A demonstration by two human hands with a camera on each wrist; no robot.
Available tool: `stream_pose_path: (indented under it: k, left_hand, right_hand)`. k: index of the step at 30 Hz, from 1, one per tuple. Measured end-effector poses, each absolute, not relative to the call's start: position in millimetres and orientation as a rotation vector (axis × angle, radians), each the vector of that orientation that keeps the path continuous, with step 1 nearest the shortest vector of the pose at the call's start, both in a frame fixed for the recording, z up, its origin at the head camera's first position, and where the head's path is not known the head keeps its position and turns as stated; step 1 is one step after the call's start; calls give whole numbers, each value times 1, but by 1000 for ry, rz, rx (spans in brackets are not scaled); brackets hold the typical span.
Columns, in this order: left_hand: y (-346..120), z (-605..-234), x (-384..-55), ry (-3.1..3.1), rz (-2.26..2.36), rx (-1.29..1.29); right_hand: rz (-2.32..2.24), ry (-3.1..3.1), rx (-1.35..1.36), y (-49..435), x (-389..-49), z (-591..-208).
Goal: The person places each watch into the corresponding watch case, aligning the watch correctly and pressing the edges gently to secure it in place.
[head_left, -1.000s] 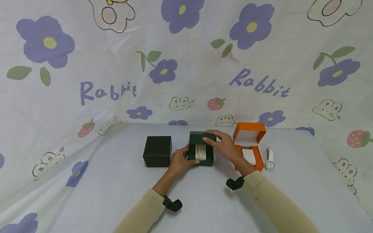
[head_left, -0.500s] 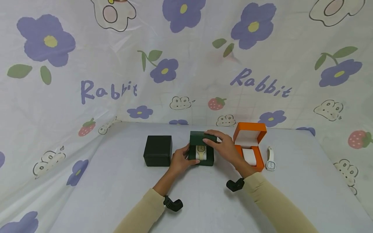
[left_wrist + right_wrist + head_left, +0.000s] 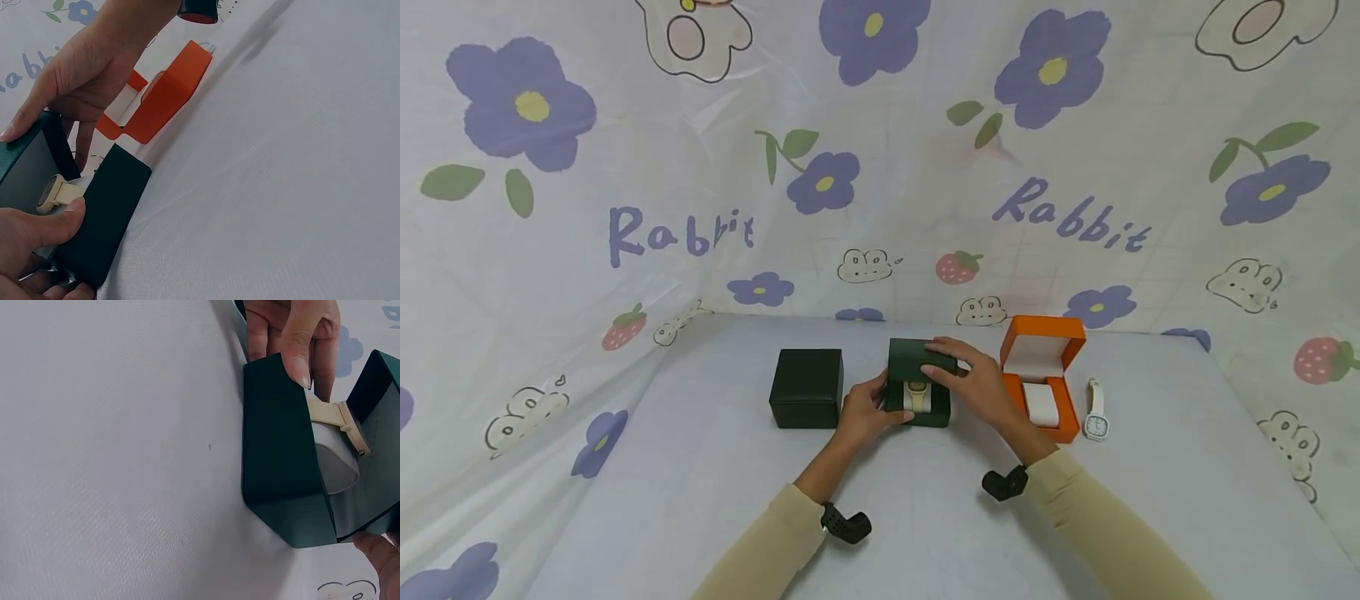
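Observation:
A dark green watch box (image 3: 938, 417) stands in the middle of the table, its lid (image 3: 910, 358) tilted partway down over the base. Inside, a cream-strapped watch (image 3: 917, 396) sits round a white cushion (image 3: 334, 465); the lid covers part of its face in the head view. My left hand (image 3: 859, 417) grips the base at its left side, thumb over the front rim (image 3: 59, 228). With thumb and fingers, my right hand (image 3: 976, 382) holds the lid's right side.
To the left sits a closed black box (image 3: 807, 389). Right of the green box, an orange watch box (image 3: 1043, 327) stands open with a white cushion (image 3: 1040, 406). A white watch (image 3: 1096, 417) lies beside it. A printed curtain (image 3: 880, 208) hangs behind the table.
My right hand has tipped the green lid further forward and down, so it hides more of the watch. My left hand stays on the base.

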State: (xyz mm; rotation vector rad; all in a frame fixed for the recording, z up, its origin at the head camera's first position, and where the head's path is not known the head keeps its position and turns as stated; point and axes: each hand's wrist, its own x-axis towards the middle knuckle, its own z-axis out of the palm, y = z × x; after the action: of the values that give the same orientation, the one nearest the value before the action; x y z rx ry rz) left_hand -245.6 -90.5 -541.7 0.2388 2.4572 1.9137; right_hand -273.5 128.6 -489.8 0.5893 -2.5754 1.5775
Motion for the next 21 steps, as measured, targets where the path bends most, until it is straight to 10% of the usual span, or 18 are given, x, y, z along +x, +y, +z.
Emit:
stream_pose_path:
  k: [21]
  left_hand:
    - [-90,-539,-243,2478,1871,218]
  right_hand:
    - [1377,-2515,757,129,-259,-509]
